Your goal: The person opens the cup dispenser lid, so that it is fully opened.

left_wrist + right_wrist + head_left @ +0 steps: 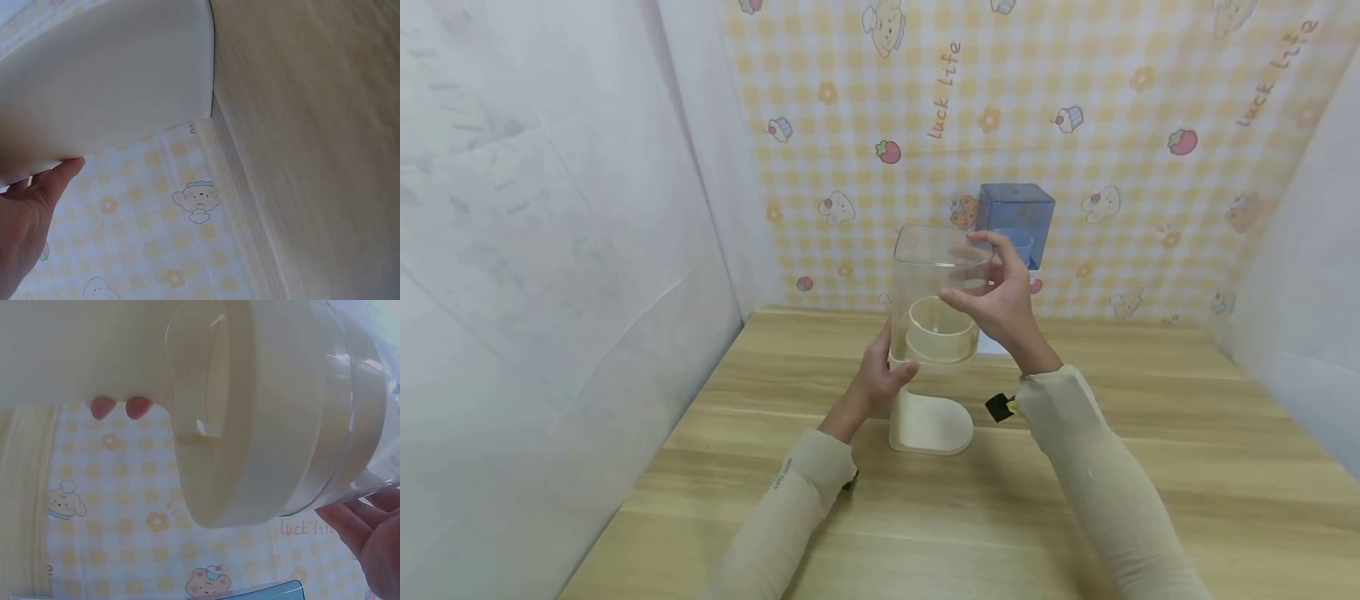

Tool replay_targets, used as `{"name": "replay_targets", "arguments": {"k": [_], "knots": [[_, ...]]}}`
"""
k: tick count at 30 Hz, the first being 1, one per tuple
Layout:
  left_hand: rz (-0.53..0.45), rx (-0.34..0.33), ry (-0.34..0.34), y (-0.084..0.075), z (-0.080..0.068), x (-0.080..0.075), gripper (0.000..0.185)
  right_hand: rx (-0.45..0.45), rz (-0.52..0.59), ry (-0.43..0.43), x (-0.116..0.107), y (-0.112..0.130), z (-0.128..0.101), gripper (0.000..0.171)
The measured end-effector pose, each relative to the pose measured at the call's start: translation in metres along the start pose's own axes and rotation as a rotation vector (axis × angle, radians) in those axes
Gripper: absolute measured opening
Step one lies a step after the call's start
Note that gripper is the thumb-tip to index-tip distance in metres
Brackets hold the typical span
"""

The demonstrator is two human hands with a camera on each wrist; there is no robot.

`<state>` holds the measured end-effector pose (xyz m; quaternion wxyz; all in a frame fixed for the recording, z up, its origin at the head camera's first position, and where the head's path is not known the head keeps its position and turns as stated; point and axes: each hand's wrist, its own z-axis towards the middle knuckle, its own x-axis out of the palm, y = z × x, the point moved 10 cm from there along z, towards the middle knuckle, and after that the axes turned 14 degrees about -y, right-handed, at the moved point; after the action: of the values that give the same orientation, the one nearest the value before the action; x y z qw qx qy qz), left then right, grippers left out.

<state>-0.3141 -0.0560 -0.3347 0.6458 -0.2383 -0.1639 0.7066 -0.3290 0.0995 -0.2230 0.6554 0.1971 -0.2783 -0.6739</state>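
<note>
A dispenser stands on the wooden table (1150, 467), made of a clear square container (934, 275) above a cream round collar (938, 332) and a cream stand (929, 421). My left hand (881, 372) grips the stand's neck from the left, just under the collar. My right hand (994, 287) holds the clear container's right side near its top, thumb in front and fingers round the rim. In the left wrist view my thumb (39, 199) lies against the cream stand (106, 81). The right wrist view shows the collar (262, 412) from below, with my right hand (370, 532) on the clear wall.
A blue translucent box (1015, 212) stands behind the dispenser by the checked backdrop (1150, 150). White sheets close off the left (550, 292) and the right (1307, 333). A small black piece (997, 407) shows by my right wrist.
</note>
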Motion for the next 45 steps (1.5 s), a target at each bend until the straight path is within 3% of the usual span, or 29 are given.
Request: {"name": "replay_targets", "arguments": {"k": [2, 7, 9, 23, 30, 38, 45], "knots": [[-0.009, 0.006, -0.009, 0.002, -0.002, 0.0, 0.097, -0.001, 0.006, -0.002, -0.001, -0.001, -0.001, 0.067], [-0.009, 0.014, -0.004, -0.026, 0.002, -0.002, 0.102, 0.009, 0.007, -0.01, -0.002, -0.002, 0.001, 0.066], [0.008, 0.016, -0.003, -0.027, 0.003, -0.002, 0.104, 0.009, 0.004, -0.015, -0.003, 0.0, 0.002, 0.066], [0.048, -0.007, -0.006, -0.026, 0.001, -0.003, 0.102, -0.109, 0.09, -0.021, -0.007, 0.03, 0.017, 0.063], [0.04, -0.011, 0.003, -0.024, 0.001, -0.001, 0.106, -0.127, 0.143, -0.077, -0.025, 0.045, 0.024, 0.084], [0.031, 0.012, 0.009, -0.024, 0.003, 0.0, 0.105, -0.157, 0.147, -0.122, -0.05, 0.056, 0.03, 0.065], [0.016, 0.005, 0.018, -0.024, 0.001, 0.0, 0.104, -0.116, 0.134, -0.176, -0.07, 0.057, 0.028, 0.064]]}}
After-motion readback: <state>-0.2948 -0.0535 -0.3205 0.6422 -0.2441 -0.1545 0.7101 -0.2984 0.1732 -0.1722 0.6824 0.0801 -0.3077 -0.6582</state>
